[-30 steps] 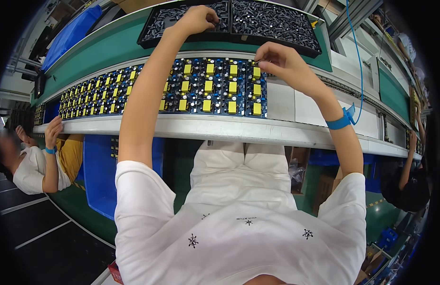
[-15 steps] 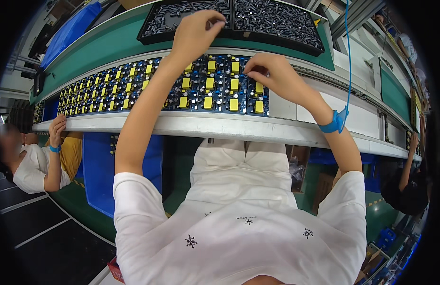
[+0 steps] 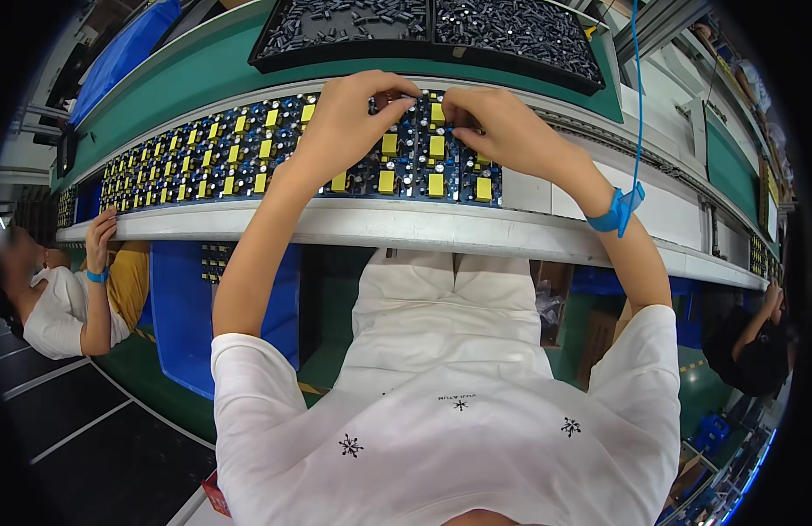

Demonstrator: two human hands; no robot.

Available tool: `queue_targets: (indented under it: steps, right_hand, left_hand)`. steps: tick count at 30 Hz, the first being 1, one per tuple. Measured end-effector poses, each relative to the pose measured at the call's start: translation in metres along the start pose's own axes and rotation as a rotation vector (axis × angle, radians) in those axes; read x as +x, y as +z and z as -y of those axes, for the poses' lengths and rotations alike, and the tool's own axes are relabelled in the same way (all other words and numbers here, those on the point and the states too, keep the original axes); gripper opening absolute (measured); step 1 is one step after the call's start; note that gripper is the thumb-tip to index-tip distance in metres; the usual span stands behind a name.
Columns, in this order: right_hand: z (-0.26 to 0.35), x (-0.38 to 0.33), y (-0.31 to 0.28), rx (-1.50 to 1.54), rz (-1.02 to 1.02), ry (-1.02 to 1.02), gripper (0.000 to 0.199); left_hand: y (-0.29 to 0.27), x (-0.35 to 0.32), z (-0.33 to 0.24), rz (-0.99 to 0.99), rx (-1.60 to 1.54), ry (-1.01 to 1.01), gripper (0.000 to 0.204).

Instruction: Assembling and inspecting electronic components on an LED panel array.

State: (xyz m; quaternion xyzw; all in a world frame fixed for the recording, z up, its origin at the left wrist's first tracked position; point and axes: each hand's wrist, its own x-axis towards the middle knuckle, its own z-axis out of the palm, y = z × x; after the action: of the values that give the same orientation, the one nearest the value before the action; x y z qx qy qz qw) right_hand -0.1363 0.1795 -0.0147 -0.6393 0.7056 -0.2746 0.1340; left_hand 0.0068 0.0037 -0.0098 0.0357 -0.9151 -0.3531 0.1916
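Note:
My left hand (image 3: 352,118) is over the circuit boards with thumb and forefinger brought together in a pinch. Whatever lies between those fingertips is too small to make out. My right hand (image 3: 507,130) is curled above the right end of the boards, its fingertips close to a yellow block (image 3: 437,114). Its grip contents are hidden. The dark circuit boards (image 3: 412,180) form a long row in the conveyor, carrying yellow blocks and small silver-topped round parts. A blue strap (image 3: 618,213) with a cord circles my right wrist.
Black trays (image 3: 516,39) of loose dark cylindrical capacitors (image 3: 362,17) stand on the green bench (image 3: 174,101) beyond the boards. A pale rail (image 3: 406,226) runs along the near edge. A blue bin (image 3: 182,324) sits below. Co-workers' hands (image 3: 99,237) are at the far left and far right.
My left hand has come down from the capacitor tray to the boards, near my right hand. My right hand has shifted slightly left, its fingers more curled.

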Motion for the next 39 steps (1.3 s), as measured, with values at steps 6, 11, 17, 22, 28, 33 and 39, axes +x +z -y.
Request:
queue_targets:
  steps: [6, 11, 17, 22, 28, 33, 39]
  right_hand:
    - [-0.005, 0.000, 0.008, -0.002, -0.086, -0.070, 0.019]
    - [-0.006, -0.002, 0.005, 0.015, -0.059, -0.074, 0.019]
    - [-0.005, -0.003, 0.008, -0.034, -0.083, -0.133, 0.020]
    - [0.000, 0.001, 0.002, -0.052, 0.033, -0.053, 0.021]
    - [-0.034, 0.022, -0.031, -0.227, -0.189, -0.320, 0.013]
    - [-0.102, 0.036, -0.059, -0.724, -0.495, -0.001, 0.023]
    - [-0.126, 0.034, -0.058, 0.079, -0.555, -0.460, 0.018]
  left_hand:
    - [0.003, -0.004, 0.000, 0.038, -0.014, -0.039, 0.016]
    - [0.003, -0.004, -0.005, 0.078, -0.025, -0.116, 0.017]
    - [0.004, -0.004, -0.005, 0.082, -0.007, -0.087, 0.016]
    - [0.009, -0.002, -0.003, 0.038, -0.041, -0.052, 0.015]
    - [0.013, -0.003, -0.003, 0.033, -0.051, -0.104, 0.014]
    - [0.020, -0.001, -0.012, 0.083, -0.051, -0.036, 0.013]
    - [0.028, 0.008, -0.021, 0.183, 0.362, 0.301, 0.013]
